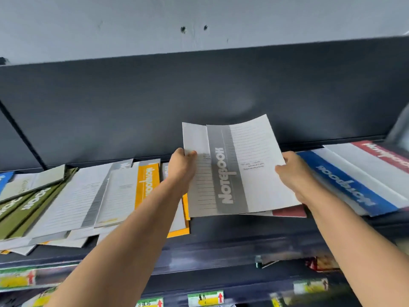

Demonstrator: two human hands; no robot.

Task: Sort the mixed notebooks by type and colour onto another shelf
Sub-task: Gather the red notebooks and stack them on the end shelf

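At the far left of the shelf lie green notebooks. Next to them are overlapping white lined ones, then an orange notebook. All of these have their long sides running away from the person.

The left grip pinches the left edge of the grey notebook, with the thumb on the cover and the fingers hidden behind. This notebook sits at the middle of the shelf. Its long axis runs from near to far and leans slightly right. Its near end is low over a red notebook, and its far end is raised and curled. The grey band's title starts at the near end.

The right grip grasps the right edge, thumb on top. Further right, a blue notebook and another red-banded one lie slanted.
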